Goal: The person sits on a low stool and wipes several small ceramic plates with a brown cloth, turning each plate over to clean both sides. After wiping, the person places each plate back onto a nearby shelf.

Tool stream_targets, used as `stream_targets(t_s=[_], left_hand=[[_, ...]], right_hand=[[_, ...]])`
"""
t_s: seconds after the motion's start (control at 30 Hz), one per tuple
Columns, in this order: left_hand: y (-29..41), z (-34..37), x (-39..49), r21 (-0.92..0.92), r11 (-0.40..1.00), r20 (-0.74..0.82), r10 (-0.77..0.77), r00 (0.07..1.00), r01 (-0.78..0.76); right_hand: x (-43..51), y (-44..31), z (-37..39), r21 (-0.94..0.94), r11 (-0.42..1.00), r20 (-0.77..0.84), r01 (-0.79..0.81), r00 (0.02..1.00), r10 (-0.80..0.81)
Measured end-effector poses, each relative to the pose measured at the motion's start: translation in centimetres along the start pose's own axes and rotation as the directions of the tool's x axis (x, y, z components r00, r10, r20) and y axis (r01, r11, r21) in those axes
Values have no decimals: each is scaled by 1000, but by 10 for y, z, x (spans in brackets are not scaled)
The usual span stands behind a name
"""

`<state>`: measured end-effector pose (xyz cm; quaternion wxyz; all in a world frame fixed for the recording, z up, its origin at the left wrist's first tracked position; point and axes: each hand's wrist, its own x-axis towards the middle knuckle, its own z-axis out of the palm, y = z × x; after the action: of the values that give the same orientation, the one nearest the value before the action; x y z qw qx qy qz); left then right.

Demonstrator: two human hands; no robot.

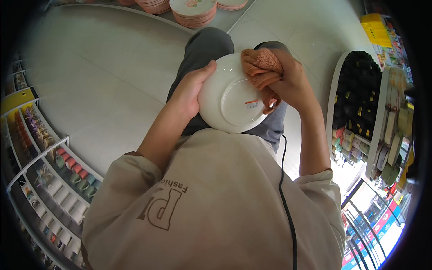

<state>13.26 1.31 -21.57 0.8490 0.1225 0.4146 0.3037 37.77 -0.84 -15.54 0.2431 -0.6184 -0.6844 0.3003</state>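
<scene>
A white ceramic plate (216,98) rests over my lap with its underside and foot ring facing up. A small printed sticker (251,104) is stuck inside the ring. My left hand (193,90) grips the plate's left rim, thumb on the underside and the other fingers hidden beneath. In my right hand (293,79) is a bunched orange-brown cloth (261,67), pressed against the plate's upper right edge. A loose end of the cloth hangs past the rim on the right.
Stacks of pink-edged plates (194,15) stand ahead on a white surface. Shelves with several mugs (72,165) line the left. On the right, a shelf unit (332,87) holds black goods and cups. A black cable (283,189) runs down my shirt.
</scene>
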Motion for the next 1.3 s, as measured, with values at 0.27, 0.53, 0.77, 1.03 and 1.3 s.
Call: stream_targets(t_s=[0.27,0.53,0.77,1.03,1.3], left_hand=[[-5,-24,6,-10,1000,97,11,995,-10],[-1,-15,11,44,998,89,-37,995,33],[-6,-26,12,69,998,72,-13,997,8],[-1,-16,18,159,987,112,-31,993,13],[21,-18,31,487,870,126,24,992,-83]], right_hand=[[-66,33,-23,152,808,153,-570,821,550],[2,-3,9,250,968,-162,-14,985,57],[-41,19,-5,149,926,97,-348,937,336],[-46,30,-13,471,873,-203,-130,947,250],[-29,6,8,192,902,61,-387,922,383]])
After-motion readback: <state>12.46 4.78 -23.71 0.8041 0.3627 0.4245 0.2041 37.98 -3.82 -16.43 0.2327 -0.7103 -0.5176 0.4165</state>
